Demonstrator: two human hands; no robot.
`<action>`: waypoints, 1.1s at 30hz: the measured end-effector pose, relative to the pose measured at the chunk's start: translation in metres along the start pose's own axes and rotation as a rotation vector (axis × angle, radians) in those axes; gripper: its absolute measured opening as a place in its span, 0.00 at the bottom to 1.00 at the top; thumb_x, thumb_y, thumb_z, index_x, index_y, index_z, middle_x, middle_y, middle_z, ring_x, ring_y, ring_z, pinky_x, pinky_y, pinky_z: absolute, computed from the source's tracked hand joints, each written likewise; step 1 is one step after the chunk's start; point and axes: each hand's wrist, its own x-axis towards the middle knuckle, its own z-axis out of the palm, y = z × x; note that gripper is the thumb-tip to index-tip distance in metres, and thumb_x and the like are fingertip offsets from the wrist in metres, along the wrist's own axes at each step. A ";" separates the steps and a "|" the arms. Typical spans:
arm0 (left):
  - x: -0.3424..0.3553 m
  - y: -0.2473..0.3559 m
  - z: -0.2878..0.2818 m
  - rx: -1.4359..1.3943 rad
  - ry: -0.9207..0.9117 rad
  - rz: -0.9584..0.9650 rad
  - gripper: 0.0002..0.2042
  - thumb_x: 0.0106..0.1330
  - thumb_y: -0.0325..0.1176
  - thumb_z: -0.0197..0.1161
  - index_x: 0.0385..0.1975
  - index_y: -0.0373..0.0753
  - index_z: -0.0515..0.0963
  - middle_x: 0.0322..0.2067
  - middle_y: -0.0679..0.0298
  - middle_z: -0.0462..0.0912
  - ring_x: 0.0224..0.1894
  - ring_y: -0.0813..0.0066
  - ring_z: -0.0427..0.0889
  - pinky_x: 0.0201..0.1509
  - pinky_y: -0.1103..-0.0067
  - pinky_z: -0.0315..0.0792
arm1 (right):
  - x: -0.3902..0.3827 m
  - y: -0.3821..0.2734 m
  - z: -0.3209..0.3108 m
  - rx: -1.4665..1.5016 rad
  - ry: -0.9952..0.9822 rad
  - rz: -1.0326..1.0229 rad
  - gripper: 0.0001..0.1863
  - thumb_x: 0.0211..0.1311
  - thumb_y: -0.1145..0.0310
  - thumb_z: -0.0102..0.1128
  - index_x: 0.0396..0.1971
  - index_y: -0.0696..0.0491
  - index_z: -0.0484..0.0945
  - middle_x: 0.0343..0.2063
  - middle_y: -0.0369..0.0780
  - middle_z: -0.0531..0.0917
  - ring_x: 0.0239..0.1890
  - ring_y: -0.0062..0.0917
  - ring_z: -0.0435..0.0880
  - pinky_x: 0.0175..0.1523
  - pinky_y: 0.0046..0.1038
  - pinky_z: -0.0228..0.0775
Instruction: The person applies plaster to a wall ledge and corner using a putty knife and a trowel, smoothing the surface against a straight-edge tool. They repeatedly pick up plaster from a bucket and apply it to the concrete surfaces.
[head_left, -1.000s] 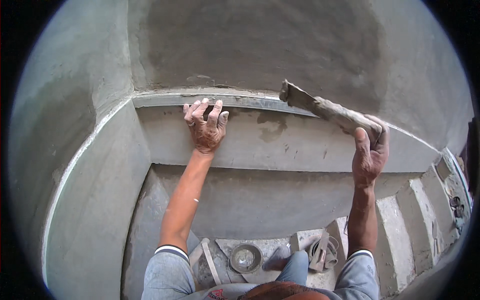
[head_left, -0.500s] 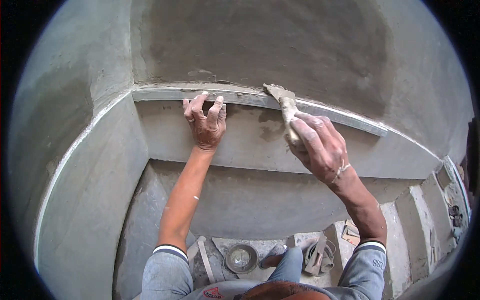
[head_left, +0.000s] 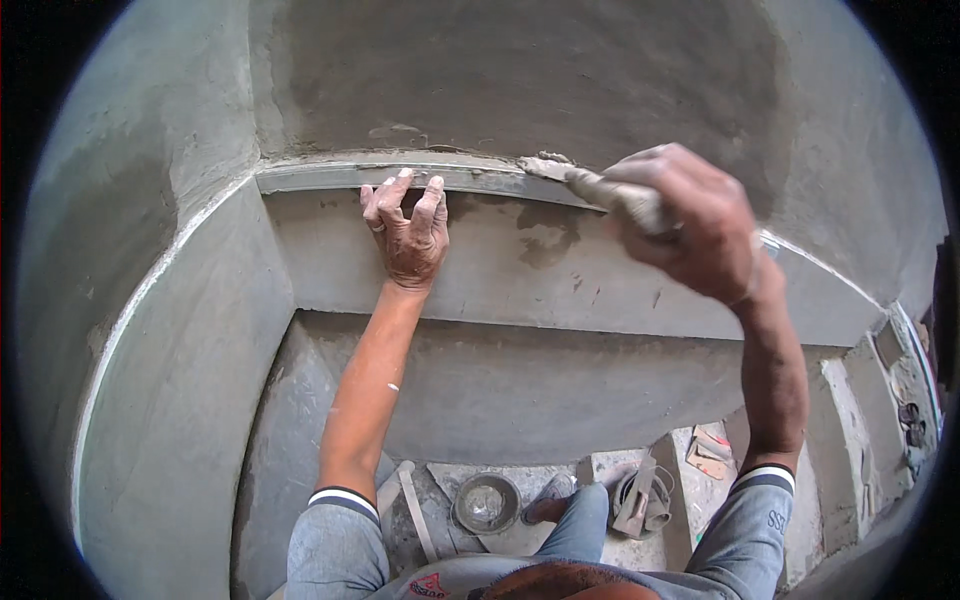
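My left hand (head_left: 408,230) presses flat against the grey cement face just under a long metal straightedge (head_left: 330,177) that lies along the top of a ledge. Its fingers are spread and reach the strip's lower edge. My right hand (head_left: 690,220) is closed around the handle of a mortar-caked trowel (head_left: 560,171). The trowel's tip touches the wet plaster right where the straightedge meets the wall above. Both forearms rise from grey rolled sleeves at the bottom.
Fresh grey plaster covers the curved wall (head_left: 520,80) above and at the left. Far below on the floor stand a round metal pan (head_left: 487,503), a wooden strip (head_left: 418,510) and some scraps (head_left: 708,455). Steps (head_left: 850,400) run down at the right.
My right hand has swung the trowel from the far right in toward the middle of the ledge, tip now on the straightedge line. My left hand stays pressed in place.
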 end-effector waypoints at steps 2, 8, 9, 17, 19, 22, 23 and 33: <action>0.000 -0.003 -0.003 0.000 -0.004 0.004 0.13 0.58 0.31 0.66 0.43 0.53 0.77 0.49 0.63 0.71 0.55 0.62 0.65 0.64 0.58 0.56 | 0.000 0.001 -0.013 0.015 0.036 0.110 0.16 0.46 0.72 0.70 0.37 0.55 0.77 0.31 0.41 0.82 0.34 0.30 0.83 0.36 0.29 0.77; 0.001 -0.003 -0.002 -0.006 0.007 0.009 0.14 0.58 0.31 0.66 0.43 0.53 0.77 0.50 0.63 0.71 0.55 0.62 0.65 0.64 0.58 0.56 | -0.016 -0.002 0.008 -0.091 0.096 0.010 0.19 0.44 0.74 0.69 0.39 0.57 0.76 0.34 0.43 0.81 0.37 0.33 0.81 0.40 0.31 0.77; 0.001 -0.003 -0.002 -0.007 0.006 0.009 0.14 0.58 0.31 0.66 0.43 0.53 0.77 0.50 0.63 0.71 0.55 0.62 0.65 0.64 0.58 0.56 | -0.015 -0.001 0.011 -0.095 0.093 0.015 0.19 0.43 0.74 0.70 0.38 0.57 0.76 0.33 0.43 0.81 0.37 0.33 0.81 0.41 0.31 0.77; -0.001 -0.005 -0.003 -0.008 -0.004 0.003 0.14 0.58 0.31 0.66 0.44 0.53 0.77 0.50 0.64 0.70 0.55 0.63 0.64 0.65 0.57 0.56 | 0.003 -0.006 0.024 -0.178 0.051 -0.017 0.19 0.44 0.75 0.70 0.39 0.58 0.75 0.34 0.43 0.80 0.36 0.34 0.81 0.39 0.31 0.76; -0.001 -0.005 -0.003 -0.014 -0.005 0.000 0.14 0.58 0.31 0.66 0.44 0.53 0.77 0.50 0.64 0.70 0.55 0.63 0.64 0.65 0.58 0.56 | 0.001 -0.010 0.026 -0.186 0.036 -0.024 0.20 0.43 0.75 0.70 0.39 0.58 0.75 0.34 0.43 0.80 0.36 0.34 0.80 0.39 0.31 0.76; -0.002 -0.003 -0.001 -0.021 -0.001 -0.001 0.14 0.58 0.31 0.66 0.44 0.53 0.77 0.50 0.64 0.70 0.55 0.63 0.64 0.64 0.58 0.56 | -0.006 -0.016 0.032 -0.222 0.009 -0.043 0.23 0.41 0.76 0.71 0.41 0.58 0.74 0.35 0.43 0.79 0.36 0.34 0.80 0.40 0.32 0.77; -0.001 -0.004 -0.002 -0.019 0.002 0.003 0.14 0.58 0.31 0.67 0.44 0.53 0.77 0.50 0.64 0.70 0.55 0.63 0.64 0.64 0.58 0.56 | -0.008 -0.019 0.035 -0.226 -0.032 -0.049 0.21 0.42 0.73 0.70 0.39 0.59 0.74 0.33 0.43 0.79 0.36 0.33 0.79 0.39 0.31 0.77; 0.000 -0.002 -0.001 -0.016 -0.003 0.007 0.13 0.58 0.32 0.66 0.43 0.53 0.77 0.49 0.63 0.71 0.54 0.62 0.65 0.64 0.58 0.56 | 0.019 0.045 -0.004 0.003 -0.190 0.162 0.13 0.49 0.72 0.66 0.36 0.56 0.78 0.30 0.42 0.83 0.31 0.30 0.83 0.37 0.30 0.75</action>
